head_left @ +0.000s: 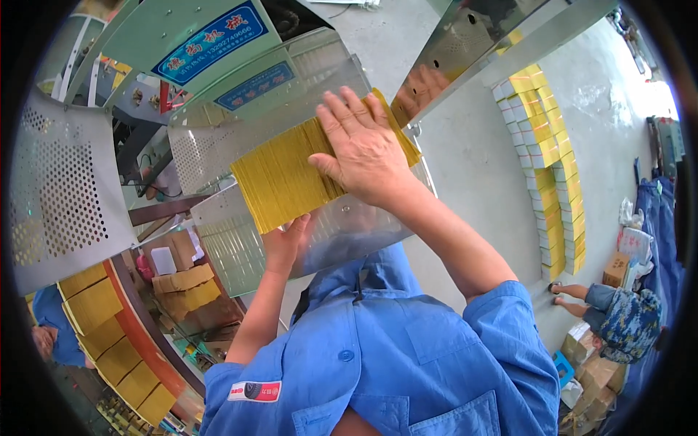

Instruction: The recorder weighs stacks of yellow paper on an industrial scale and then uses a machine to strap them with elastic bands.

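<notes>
A long stack of thin yellow paper sheets [283, 171] stands on edge in a row, slanting across a metal tray of the machine. My right hand [363, 152] lies flat over its right part, fingers stretched out and the thumb spread to the left. My left hand [283, 243] is at the near left edge of the stack, thumb up against it; the other fingers are mostly hidden under the paper, and it appears to grip there. Below the stack is a shiny metal plate [233, 251], with a clear sheet [320, 80] behind it.
A pale green machine housing [138, 36] rises at the far left, beside a perforated metal panel [62, 189]. A steel panel [465, 51] mirrors my hand. Bundled paper stacks [545, 160] line the floor at right. Two other people [624, 323] are nearby, one at a left table holding yellow paper piles [120, 360].
</notes>
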Available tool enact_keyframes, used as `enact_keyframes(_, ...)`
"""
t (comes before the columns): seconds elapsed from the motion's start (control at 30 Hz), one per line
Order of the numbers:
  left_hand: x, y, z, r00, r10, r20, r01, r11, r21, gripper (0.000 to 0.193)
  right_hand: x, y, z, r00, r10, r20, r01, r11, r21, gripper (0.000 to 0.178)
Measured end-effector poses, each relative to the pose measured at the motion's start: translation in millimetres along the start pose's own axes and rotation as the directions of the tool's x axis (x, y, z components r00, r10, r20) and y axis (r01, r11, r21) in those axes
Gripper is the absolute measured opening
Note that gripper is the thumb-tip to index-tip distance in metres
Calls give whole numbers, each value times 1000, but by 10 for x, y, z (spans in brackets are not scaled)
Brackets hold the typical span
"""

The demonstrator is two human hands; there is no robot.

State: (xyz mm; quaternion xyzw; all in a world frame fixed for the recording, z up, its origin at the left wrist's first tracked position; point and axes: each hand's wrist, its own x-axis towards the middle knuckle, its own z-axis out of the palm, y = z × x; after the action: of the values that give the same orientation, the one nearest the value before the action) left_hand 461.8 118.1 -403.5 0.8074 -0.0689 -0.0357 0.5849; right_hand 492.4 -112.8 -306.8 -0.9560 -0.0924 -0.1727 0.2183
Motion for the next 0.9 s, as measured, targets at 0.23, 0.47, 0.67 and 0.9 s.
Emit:
enact_keyframes(0.23, -26, -44, -110, 997, -31, 67, 30, 999, 19, 35, -586, 29, -330, 863, 176, -473, -24, 950, 311, 20)
enact_keyframes(0.47, 10, 25, -15, 1000, -2, 13, 2, 999, -35, 31, -1051, 199, -326, 814, 441, -379, -346, 891, 295, 17)
enact_keyframes(0.67, -7, -87, -91, 997, -3, 83, -1, 999, 41, 31, -1086, 310, -79, 787, 494, -369, -414, 867, 279, 14)
enact_keyframes(0.9, 15, -147, -93, 996, 13, 85, -14, 1000, 8, 34, -1064, 333, -35, 762, 496, -417, -403, 867, 293, 15)
